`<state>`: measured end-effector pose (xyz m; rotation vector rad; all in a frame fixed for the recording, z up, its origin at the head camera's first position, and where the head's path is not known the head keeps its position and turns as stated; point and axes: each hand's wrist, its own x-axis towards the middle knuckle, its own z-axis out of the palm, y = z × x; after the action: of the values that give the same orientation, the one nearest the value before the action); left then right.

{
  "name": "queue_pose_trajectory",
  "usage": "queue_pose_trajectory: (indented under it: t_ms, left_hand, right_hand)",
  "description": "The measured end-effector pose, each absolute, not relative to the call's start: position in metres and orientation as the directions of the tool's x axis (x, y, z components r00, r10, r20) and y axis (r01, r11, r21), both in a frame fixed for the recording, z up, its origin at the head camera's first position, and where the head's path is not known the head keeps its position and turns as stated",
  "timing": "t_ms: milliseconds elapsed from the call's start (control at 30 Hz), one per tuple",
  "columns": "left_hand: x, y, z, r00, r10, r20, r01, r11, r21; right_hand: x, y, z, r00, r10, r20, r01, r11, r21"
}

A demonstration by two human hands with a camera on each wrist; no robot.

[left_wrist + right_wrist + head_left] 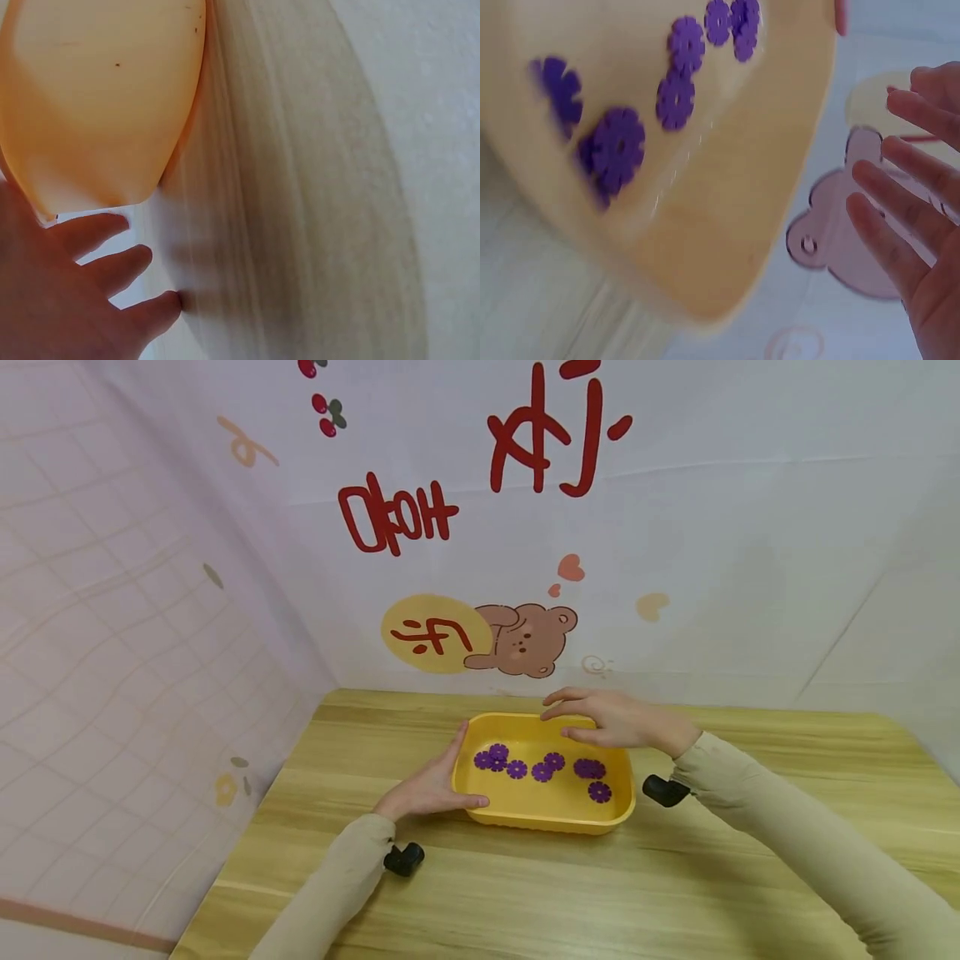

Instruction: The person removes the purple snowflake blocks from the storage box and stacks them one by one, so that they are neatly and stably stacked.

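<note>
A yellow plastic basin (pixel 540 814) sits on the wooden table with several purple notched discs (pixel 517 769) in it. My left hand (pixel 431 787) spans the basin's left end, thumb at the near rim and index finger along the left rim. In the left wrist view, its other fingers (pixel 116 270) are spread and fairly straight beside the basin's outer wall. Above the far right rim, my right hand (pixel 611 717) hovers with relaxed, spread fingers and nothing in it. The right wrist view shows that hand (pixel 922 202) apart from the basin wall (pixel 780 150).
The wood-grain table (pixel 480 893) runs back to a white printed cloth (pixel 712 552) showing a bear and red characters. Another pale cloth (pixel 112 652) hangs on the left. Each wrist carries a black camera mount, such as the right mount (pixel 665 791).
</note>
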<state>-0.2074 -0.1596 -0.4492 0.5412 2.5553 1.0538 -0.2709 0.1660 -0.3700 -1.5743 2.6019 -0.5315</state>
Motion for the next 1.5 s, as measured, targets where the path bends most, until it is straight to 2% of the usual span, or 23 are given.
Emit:
queue_pose_trajectory:
  t_ms: [100, 300, 533, 700, 967, 1233, 1500]
  left_hand:
    - [-0.208, -0.16, -0.449, -0.872, 0.467, -0.15, 0.219, 0.644, 0.733]
    - [-0.21, -0.158, -0.447, -0.87, 0.468, -0.157, 0.219, 0.65, 0.728]
    - [-0.211, -0.157, -0.447, -0.863, 0.477, -0.167, 0.218, 0.648, 0.73]
    - [-0.213, -0.156, -0.448, -0.86, 0.488, -0.15, 0.232, 0.636, 0.736]
    - [-0.213, -0.154, -0.452, -0.863, 0.479, -0.16, 0.221, 0.643, 0.733]
    - [-0.213, -0.157, -0.453, -0.867, 0.47, -0.163, 0.209, 0.641, 0.739]
    - [-0.211, -0.16, -0.452, -0.867, 0.47, -0.164, 0.205, 0.638, 0.742]
  right_hand:
    - [-0.273, 0.153, -0.373, -0.449, -0.887, 0.11, -0.857, 0.393, -0.335]
    - [-0.275, 0.134, -0.386, -0.431, -0.901, 0.047, -0.829, 0.375, -0.414]
    - [-0.275, 0.115, -0.401, -0.402, -0.914, 0.048, -0.814, 0.333, -0.476]
    - [-0.278, 0.1, -0.414, -0.413, -0.909, 0.05, -0.807, 0.34, -0.484]
    - [-0.284, 0.087, -0.431, -0.5, -0.866, 0.005, -0.736, 0.421, -0.531]
    - [-0.291, 0.082, -0.436, -0.546, -0.838, -0.01, -0.667, 0.441, -0.6]
    - [-0.29, 0.073, -0.441, -0.516, -0.856, 0.009, -0.703, 0.418, -0.576]
